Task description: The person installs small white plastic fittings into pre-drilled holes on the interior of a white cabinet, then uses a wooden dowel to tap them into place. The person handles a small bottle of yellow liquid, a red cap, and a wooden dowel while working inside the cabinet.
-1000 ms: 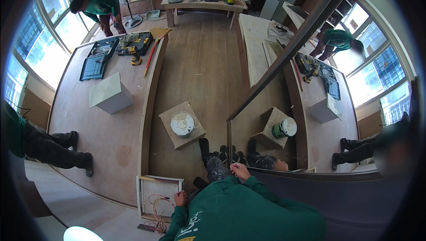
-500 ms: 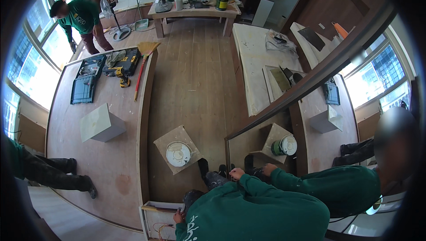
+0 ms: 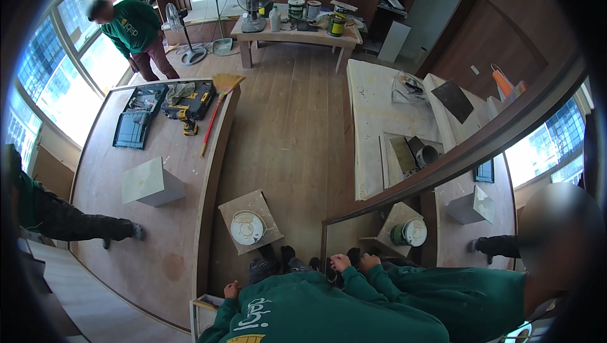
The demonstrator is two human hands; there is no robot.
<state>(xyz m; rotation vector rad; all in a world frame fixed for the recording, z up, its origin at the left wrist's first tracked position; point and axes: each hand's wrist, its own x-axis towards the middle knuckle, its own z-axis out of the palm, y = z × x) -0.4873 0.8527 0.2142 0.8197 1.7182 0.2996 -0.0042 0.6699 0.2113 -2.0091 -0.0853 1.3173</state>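
My left hand point(image 3: 232, 289) has its fingers curled, beside a pale open-topped box point(image 3: 203, 305) at my left hip. What it holds, if anything, is too small to make out. My right hand point(image 3: 340, 262) is closed in front of me, near the lower corner of a dark-framed mirror point(image 3: 324, 242); its fingertips hide whatever may be in it. The mirror reflects my arm and a second image of the hand. Just beyond my feet, a white-lidded bucket point(image 3: 247, 228) stands on a square wooden stool point(image 3: 270, 213).
On the left, a wide wooden platform point(image 3: 171, 235) carries a pale block point(image 3: 152, 182), a drill point(image 3: 187, 118), toolboxes point(image 3: 133, 129) and a broom point(image 3: 212, 122). A co-worker point(image 3: 136, 33) stands by the windows; another person's legs point(image 3: 76, 216) extend over the platform. A workbench point(image 3: 297, 34) stands far ahead.
My left hand has lifted away from the box's edge. My view has shifted, so the room sits lower and further right. The legs on the left have moved.
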